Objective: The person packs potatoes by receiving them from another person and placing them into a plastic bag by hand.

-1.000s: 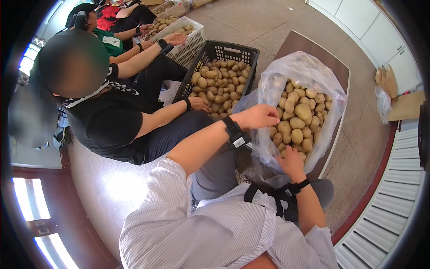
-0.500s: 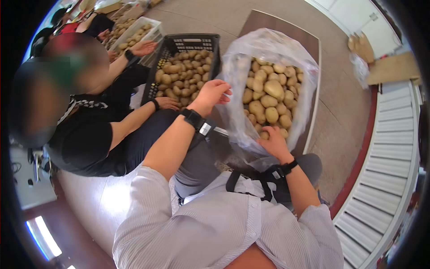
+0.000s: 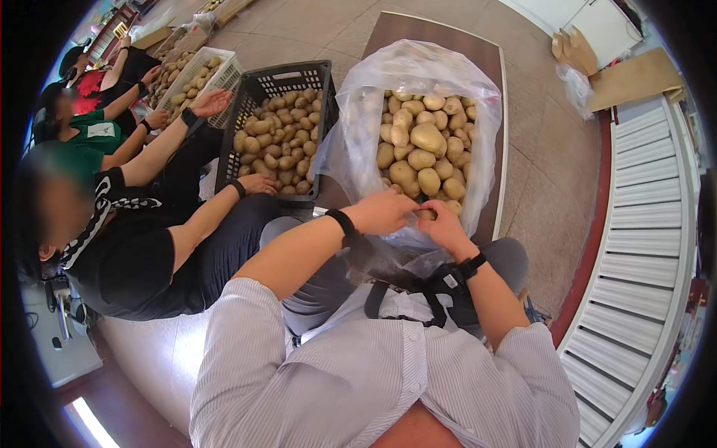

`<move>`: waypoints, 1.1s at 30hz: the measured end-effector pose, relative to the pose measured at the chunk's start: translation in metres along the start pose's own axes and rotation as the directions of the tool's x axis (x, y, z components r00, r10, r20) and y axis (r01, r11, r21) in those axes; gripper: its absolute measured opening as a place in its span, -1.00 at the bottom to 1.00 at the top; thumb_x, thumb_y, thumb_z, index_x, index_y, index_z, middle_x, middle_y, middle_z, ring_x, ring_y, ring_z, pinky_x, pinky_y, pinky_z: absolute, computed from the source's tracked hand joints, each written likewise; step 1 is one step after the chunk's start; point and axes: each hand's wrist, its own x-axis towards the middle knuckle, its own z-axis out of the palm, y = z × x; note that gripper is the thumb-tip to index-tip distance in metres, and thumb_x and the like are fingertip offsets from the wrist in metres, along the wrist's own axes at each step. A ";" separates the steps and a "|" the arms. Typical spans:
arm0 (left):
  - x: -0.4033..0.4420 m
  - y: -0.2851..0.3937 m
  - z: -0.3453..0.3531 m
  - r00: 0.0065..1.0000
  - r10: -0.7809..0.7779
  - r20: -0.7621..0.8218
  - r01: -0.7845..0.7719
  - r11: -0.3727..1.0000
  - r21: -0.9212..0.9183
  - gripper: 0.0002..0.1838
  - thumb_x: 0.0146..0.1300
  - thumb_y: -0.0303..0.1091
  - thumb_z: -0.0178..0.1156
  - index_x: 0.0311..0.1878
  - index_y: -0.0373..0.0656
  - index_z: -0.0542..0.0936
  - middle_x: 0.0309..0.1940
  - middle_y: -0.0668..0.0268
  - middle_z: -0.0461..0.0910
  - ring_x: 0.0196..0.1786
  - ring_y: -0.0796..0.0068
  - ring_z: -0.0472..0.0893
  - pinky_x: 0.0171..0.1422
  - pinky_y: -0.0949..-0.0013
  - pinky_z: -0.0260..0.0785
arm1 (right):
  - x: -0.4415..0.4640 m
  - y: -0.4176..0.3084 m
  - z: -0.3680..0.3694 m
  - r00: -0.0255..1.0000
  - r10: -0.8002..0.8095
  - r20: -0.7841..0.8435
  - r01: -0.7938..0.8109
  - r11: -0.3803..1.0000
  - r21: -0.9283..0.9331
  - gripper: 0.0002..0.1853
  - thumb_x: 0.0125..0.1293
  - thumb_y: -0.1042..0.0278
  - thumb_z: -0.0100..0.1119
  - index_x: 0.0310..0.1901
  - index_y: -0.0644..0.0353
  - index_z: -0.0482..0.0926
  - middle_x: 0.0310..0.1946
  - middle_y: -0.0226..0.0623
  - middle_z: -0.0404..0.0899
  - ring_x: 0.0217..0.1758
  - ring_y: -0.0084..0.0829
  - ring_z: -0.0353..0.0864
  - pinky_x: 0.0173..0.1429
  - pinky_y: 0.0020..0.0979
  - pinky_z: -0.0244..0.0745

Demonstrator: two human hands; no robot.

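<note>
Holding a small tan potato in the right hand, at the near end of a large translucent plastic bag full of potatoes. Gripped between thumb and curled fingers, and partly covered by them; long axis apparently running left to right across the view, though with the ends too hidden to tell exactly which way it points. Reaching in from the left with the left hand, palm down, fingers drawn close together and tips meeting the right fingertips beside the small tan potato; cannot tell whether pinching it too.

Lying open on a dark brown flat-topped table with a pale edge, mouth folded outward, long axis stretching away from the body: the bag. Among its potatoes, near the middle, a large smooth yellow potato, long axis roughly left to right.

Just left of the bag, a black slotted plastic crate of potatoes, long side pointing away. Beside it, at the near end, a co-worker's hand; farther off, near a white plastic crate, the same co-worker's other hand, palm upturned.
</note>
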 end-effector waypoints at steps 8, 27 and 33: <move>-0.002 0.009 -0.004 0.920 -0.182 0.347 0.118 0.973 0.197 -0.69 0.22 -0.14 0.17 -0.09 -0.13 0.62 -0.30 0.14 0.65 -0.06 0.06 0.59 0.02 0.09 0.45 | 0.004 0.020 0.002 0.981 0.187 0.047 -0.190 0.896 0.400 -0.66 0.09 0.33 0.33 -0.08 0.18 0.53 -0.11 -0.29 0.52 -0.07 -0.40 0.53 -0.04 -0.37 0.50; 0.005 -0.010 0.006 0.943 -0.327 0.057 0.330 0.941 -0.069 -0.53 0.09 -0.29 0.35 -0.07 -0.33 0.36 -0.16 -0.11 0.57 0.00 -0.11 0.56 0.05 0.04 0.42 | 0.004 -0.006 -0.012 0.981 0.180 0.069 -0.182 0.740 0.648 -0.46 0.16 0.44 0.32 0.18 0.22 0.38 -0.15 -0.29 0.53 -0.30 -0.49 0.58 -0.28 -0.44 0.53; 0.005 -0.021 0.017 0.963 -0.262 -0.063 0.260 0.965 -0.047 -0.61 0.07 -0.25 0.33 -0.16 -0.30 0.46 -0.19 -0.06 0.58 -0.04 -0.09 0.56 0.05 0.04 0.41 | 0.004 -0.012 -0.009 0.972 0.228 0.061 -0.214 0.740 0.638 -0.41 0.15 0.47 0.35 0.21 0.28 0.35 -0.21 -0.25 0.56 -0.39 -0.51 0.59 -0.34 -0.50 0.54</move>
